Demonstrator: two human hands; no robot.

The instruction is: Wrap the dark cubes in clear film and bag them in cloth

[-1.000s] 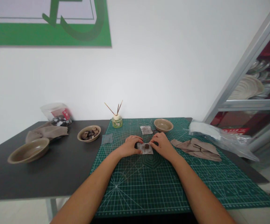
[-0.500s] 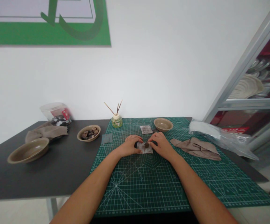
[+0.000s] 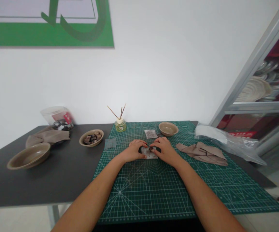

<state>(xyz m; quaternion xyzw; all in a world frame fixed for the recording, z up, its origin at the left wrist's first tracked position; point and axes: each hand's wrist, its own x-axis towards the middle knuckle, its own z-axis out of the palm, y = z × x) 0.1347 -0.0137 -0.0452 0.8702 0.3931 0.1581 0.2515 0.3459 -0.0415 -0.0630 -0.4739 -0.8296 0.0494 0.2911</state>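
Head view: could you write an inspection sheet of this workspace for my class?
Surface: dark table, green gridded mat on it.
Job's things: marked pale square on the mat, small dark piece at it; second pale square beyond.
Clutter: left bowl, block bowl, back bowl, left cloth, right cloth, clear jar, reed diffuser, plastic bag.
Hands: left hand at the square's left side; right hand with fingertips at the dark piece, grip unclear.
Cables: nothing seen.
Surroundings: white wall, green-edged sign, metal-framed cabinet.
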